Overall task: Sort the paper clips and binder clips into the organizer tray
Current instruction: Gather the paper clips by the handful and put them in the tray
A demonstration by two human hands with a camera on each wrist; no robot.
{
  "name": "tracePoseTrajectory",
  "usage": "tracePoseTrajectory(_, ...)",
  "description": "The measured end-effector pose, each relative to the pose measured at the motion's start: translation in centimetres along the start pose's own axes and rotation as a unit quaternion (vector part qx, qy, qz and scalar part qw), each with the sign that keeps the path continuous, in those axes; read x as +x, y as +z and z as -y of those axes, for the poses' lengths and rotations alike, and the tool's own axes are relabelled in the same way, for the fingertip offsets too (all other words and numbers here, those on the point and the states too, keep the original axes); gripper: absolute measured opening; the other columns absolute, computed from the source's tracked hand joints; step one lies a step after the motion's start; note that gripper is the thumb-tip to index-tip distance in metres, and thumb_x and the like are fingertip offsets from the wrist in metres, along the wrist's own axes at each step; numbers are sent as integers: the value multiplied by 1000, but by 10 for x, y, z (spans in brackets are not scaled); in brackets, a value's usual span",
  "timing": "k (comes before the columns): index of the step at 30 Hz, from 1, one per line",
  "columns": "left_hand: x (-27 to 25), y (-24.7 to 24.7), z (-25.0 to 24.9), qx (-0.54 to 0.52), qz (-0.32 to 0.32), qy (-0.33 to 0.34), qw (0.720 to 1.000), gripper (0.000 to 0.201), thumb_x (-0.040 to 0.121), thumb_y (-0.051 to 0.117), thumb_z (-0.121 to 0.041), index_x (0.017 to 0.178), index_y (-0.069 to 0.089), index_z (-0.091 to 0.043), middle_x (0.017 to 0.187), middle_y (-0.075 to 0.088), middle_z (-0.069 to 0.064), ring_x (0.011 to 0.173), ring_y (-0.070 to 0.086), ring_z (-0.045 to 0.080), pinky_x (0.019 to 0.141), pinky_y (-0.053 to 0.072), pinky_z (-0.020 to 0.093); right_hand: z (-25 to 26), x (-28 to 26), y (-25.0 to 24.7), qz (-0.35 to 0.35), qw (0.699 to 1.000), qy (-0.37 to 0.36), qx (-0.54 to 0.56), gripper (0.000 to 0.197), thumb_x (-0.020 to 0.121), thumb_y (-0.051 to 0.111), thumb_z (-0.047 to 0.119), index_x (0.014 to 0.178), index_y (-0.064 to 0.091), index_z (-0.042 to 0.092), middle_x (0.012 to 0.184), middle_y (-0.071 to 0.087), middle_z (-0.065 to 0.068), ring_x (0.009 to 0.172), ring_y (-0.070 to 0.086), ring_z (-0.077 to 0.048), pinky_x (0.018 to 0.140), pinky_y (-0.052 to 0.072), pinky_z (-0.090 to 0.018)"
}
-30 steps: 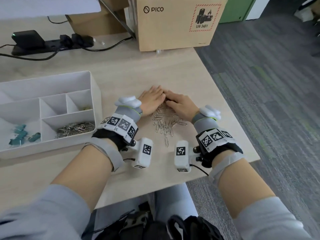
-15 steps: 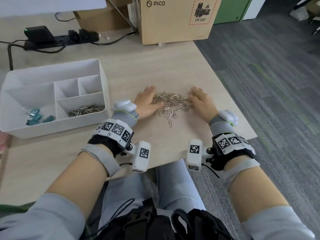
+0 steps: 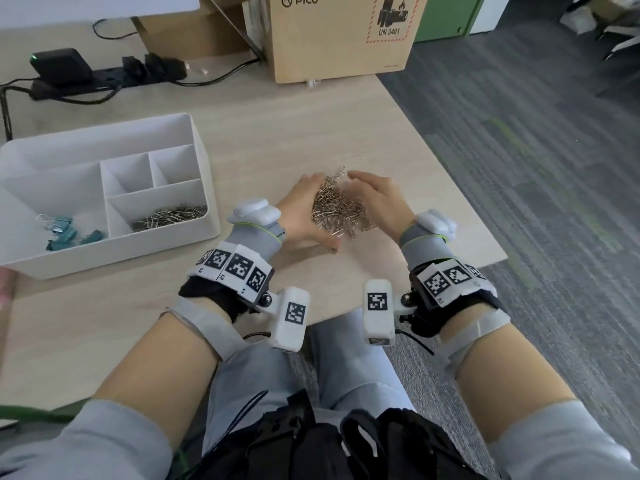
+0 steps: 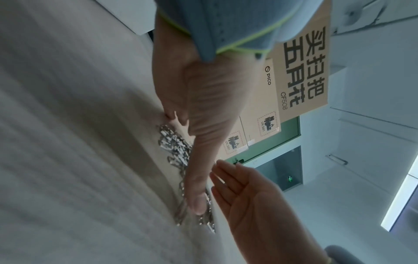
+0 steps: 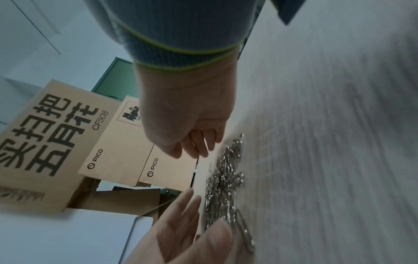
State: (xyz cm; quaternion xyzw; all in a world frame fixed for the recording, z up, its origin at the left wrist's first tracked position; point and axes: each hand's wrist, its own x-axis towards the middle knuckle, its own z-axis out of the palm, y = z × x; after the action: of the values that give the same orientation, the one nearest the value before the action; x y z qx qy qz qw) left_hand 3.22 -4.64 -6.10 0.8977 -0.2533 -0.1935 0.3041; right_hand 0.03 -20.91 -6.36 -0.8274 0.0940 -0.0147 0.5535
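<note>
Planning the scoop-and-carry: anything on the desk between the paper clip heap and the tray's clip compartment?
Nothing visible. Bare desk separates the paper clip heap from the organizer tray; only the tray's own wall must be cleared to reach the paper clip compartment.

Both forearms reach up from the bottom of the head frame toward its centre, each wrist wrapped in a band. The left hand (image 3: 301,216) lies edge-down, fingers straight, thumb stretched toward the lower middle. The right hand (image 3: 379,199) faces it (palm inward), fingers loosely extended, fingertips nearly meeting
</note>
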Motion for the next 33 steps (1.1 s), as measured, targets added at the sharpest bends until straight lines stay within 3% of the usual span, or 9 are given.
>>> tracePoseTrajectory(3,5,-5,3,75,21,-11,997,131,42,88,-47,144,13,-12,150,21,12,142,14,32,117,19,46,-2,7,0,-19,1000,23,-3,43,95,51,22,135,50,10,137,53,-8,127,49,-18,91,47,-21)
tracePoseTrajectory(5,7,-2,1,148,42,-22,988,132,49,84,-51,146,3,-12,157,6,7,145,0,25,119,7,44,1,9,6,29,998,24,-41,46,97,47,21,140,42,7,148,40,-7,140,31,-16,112,25,-25)
tracePoseTrajectory(8,10,4,0,151,36,-24,988,125,58,77,-56,147,-1,-14,158,-1,3,146,-7,21,118,-1,44,5,11,15,91,984,-9,-151,45,100,41,20,142,39,6,154,29,-9,145,16,-19,118,6,-30)
tracePoseTrajectory(11,12,0,0,92,12,-23,995,111,57,72,-61,144,20,-15,151,27,8,143,16,24,115,15,41,5,10,12,104,984,-37,-140,37,99,42,17,133,52,7,144,46,-9,135,38,-19,114,22,-30)
tracePoseTrajectory(14,11,-5,-1,54,-50,-4,997,92,40,60,-71,116,52,-19,107,56,6,111,50,29,92,41,39,6,4,5,79,996,-9,-48,33,97,46,21,113,67,2,115,67,-17,99,59,-17,95,44,-30)
tracePoseTrajectory(18,15,-5,-3,113,-72,-22,991,85,54,78,-57,128,51,-25,122,54,7,119,42,29,97,37,39,0,8,0,-30,989,58,134,29,88,53,21,101,69,1,105,68,-19,97,64,-25,93,50,-34)
tracePoseTrajectory(22,19,-8,-3,52,-78,-14,996,51,64,80,-37,111,65,-24,112,56,11,107,52,29,93,42,37,0,7,-5,-42,966,83,240,27,94,44,3,109,62,-11,108,64,-19,87,64,-16,79,51,-16)
tracePoseTrajectory(29,27,-10,-4,38,-100,-35,994,28,72,75,-26,100,69,-21,107,64,7,100,57,25,82,41,29,1,5,-7,-21,944,103,313,29,93,38,2,109,62,-4,124,61,-20,107,61,-22,95,47,-26)
tracePoseTrajectory(33,29,-14,0,7,-106,-39,994,27,70,77,-25,95,72,-20,98,70,5,91,61,23,79,44,27,2,8,-9,-19,913,145,382,26,94,38,5,96,63,-1,107,65,-15,107,60,-25,103,45,-34)
